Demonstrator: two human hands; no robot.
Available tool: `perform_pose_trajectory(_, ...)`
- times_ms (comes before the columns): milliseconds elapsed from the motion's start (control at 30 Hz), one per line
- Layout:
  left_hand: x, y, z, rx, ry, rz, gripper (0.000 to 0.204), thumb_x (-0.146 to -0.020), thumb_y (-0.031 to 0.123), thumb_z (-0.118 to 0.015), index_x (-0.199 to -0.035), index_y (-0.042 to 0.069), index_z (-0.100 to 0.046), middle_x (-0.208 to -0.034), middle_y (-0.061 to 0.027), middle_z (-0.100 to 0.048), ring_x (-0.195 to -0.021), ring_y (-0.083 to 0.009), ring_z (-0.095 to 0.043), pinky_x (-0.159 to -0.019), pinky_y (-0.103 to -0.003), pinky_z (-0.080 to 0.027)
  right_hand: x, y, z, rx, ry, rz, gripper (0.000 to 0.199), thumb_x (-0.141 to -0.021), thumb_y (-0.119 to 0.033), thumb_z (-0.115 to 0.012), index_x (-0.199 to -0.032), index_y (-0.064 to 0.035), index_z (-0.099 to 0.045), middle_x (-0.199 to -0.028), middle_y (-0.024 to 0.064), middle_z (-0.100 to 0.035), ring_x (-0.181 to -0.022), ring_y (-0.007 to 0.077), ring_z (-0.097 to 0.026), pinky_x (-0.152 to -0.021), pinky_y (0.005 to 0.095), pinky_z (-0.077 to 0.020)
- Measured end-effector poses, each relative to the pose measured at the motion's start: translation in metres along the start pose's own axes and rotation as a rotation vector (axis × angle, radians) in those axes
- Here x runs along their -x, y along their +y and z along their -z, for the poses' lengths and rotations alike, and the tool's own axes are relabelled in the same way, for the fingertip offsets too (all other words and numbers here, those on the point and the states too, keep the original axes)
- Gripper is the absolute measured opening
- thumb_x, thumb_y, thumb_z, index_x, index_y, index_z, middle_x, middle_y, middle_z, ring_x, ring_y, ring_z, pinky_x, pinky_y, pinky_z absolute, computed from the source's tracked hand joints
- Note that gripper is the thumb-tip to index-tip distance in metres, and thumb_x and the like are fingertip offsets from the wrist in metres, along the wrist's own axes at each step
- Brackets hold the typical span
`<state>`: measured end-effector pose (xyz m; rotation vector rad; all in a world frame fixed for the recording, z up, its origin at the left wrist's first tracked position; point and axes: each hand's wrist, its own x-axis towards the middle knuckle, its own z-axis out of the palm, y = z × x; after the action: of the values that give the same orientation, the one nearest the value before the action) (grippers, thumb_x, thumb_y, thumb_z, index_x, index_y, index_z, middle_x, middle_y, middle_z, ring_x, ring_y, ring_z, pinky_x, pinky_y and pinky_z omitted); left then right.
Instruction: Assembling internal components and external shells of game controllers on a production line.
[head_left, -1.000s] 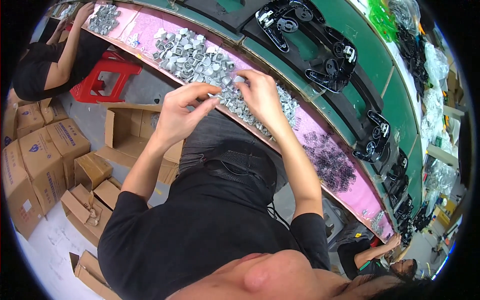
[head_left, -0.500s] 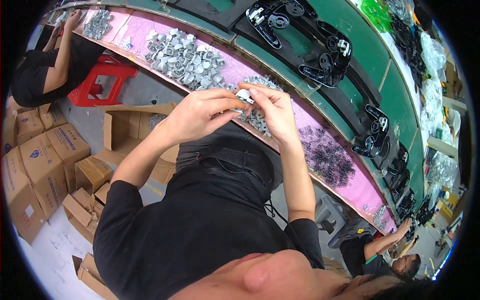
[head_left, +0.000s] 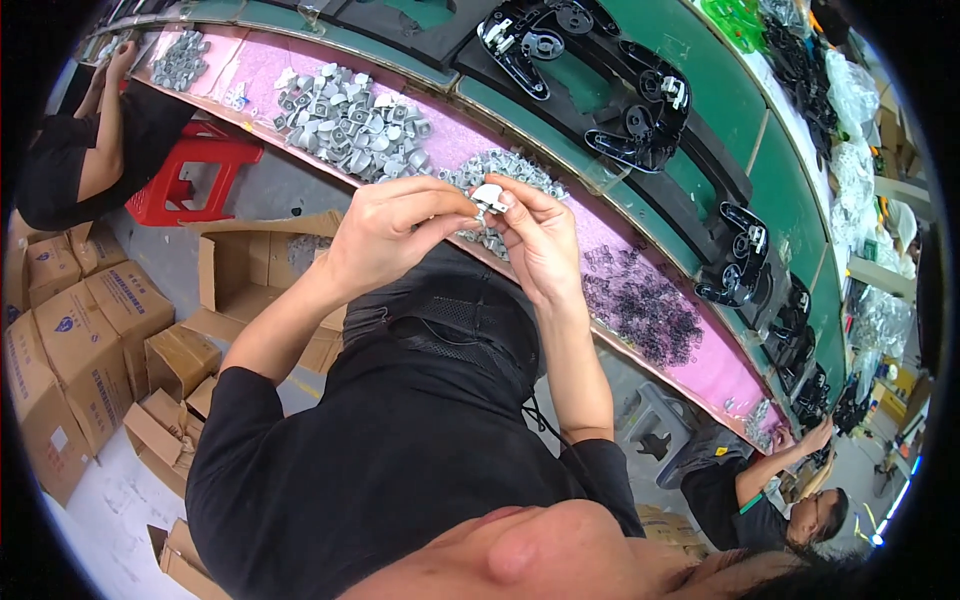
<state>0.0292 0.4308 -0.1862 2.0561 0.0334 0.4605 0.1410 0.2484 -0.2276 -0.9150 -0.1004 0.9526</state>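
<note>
My right hand (head_left: 540,235) pinches a small, rounded, light-grey plastic part (head_left: 488,194) between thumb and fingers, above the bench edge. From the other side my left hand (head_left: 400,228) comes up to it, thumb and fingertips pinched together. A tiny piece shows at the left fingertips, touching the part's lower side; its kind is too small to make out. Just behind both hands lies a pile of small grey parts (head_left: 510,172) on the pink bench surface. A bigger heap of grey plastic caps (head_left: 350,122) sits farther left.
Small black clips (head_left: 650,315) lie right on the pink sheet. Beyond, black curved assemblies (head_left: 640,125) stand on a green line (head_left: 780,175). Cardboard boxes (head_left: 85,340) and a red stool (head_left: 190,180) are at left. Co-workers sit at far left (head_left: 75,165) and lower right (head_left: 760,500).
My right fingers have shifted on the light-grey part, so more of it shows. The left fingertips have drawn slightly lower. The whole view has shifted a little.
</note>
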Motion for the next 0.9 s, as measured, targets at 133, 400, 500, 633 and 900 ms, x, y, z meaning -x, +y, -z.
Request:
perform_pose_trajectory(133,-0.002,0.000,0.003,0.036,-0.036,0.007,0.015,-0.087,-0.001,-0.081,-0.102,0.001,-0.079,-0.097,-0.0101,-0.078,-0.085,-0.0255,-0.077,-0.074,-0.034,-0.062,0.005,0.003,-0.005,-0.027,0.046,-0.019,0.030,-0.106,-0.010,-0.069,-0.131,0.0061,-0.071,-0.120,0.0163,-0.076,-0.108,0.0222,-0.074,-0.096,0.0356,-0.0617)
perform_pose_trajectory(400,-0.008,0.003,0.003,0.040,-0.015,0.029,0.019,-0.087,0.001,-0.083,-0.105,0.001,-0.078,-0.100,-0.0106,-0.078,-0.082,-0.0231,-0.076,-0.070,-0.033,-0.062,0.002,0.006,-0.002,-0.043,0.032,0.009,0.030,-0.107,-0.010,-0.067,-0.132,0.0061,-0.071,-0.118,0.0163,-0.076,-0.106,0.0240,-0.075,-0.094,0.0378,-0.0637)
perform_pose_trajectory(500,-0.017,0.015,0.003,0.132,0.037,0.127,0.030,-0.087,0.003,-0.084,-0.116,0.002,-0.076,-0.108,-0.0117,-0.077,-0.084,-0.0212,-0.074,-0.069,-0.032,-0.061,0.004,-0.008,-0.005,-0.070,-0.027,0.010,0.034,-0.104,-0.010,-0.072,-0.134,0.0054,-0.066,-0.112,0.0133,-0.077,-0.096,0.0190,-0.076,-0.089,0.0337,-0.0644)
perform_pose_trajectory(633,-0.028,0.013,0.013,0.106,-0.100,-0.011,0.044,-0.083,0.002,-0.087,-0.125,0.001,-0.074,-0.112,-0.0128,-0.076,-0.087,-0.0238,-0.071,-0.068,-0.033,-0.057,0.002,-0.025,-0.014,-0.003,-0.044,0.036,0.040,-0.102,-0.007,-0.074,-0.137,0.0011,-0.055,-0.102,0.0112,-0.076,-0.090,0.0178,-0.076,-0.084,0.0306,-0.0617)
perform_pose_trajectory(900,-0.049,0.004,0.013,0.208,-0.046,-0.180,0.041,-0.077,-0.002,-0.088,-0.117,-0.002,-0.077,-0.110,-0.0117,-0.076,-0.081,-0.0186,-0.067,-0.070,-0.030,-0.057,-0.013,-0.138,-0.032,0.843,-0.027,0.160,0.022,-0.099,-0.003,-0.074,-0.121,0.0037,-0.073,-0.108,0.0127,-0.080,-0.092,0.0157,-0.076,-0.082,0.0308,-0.0625)
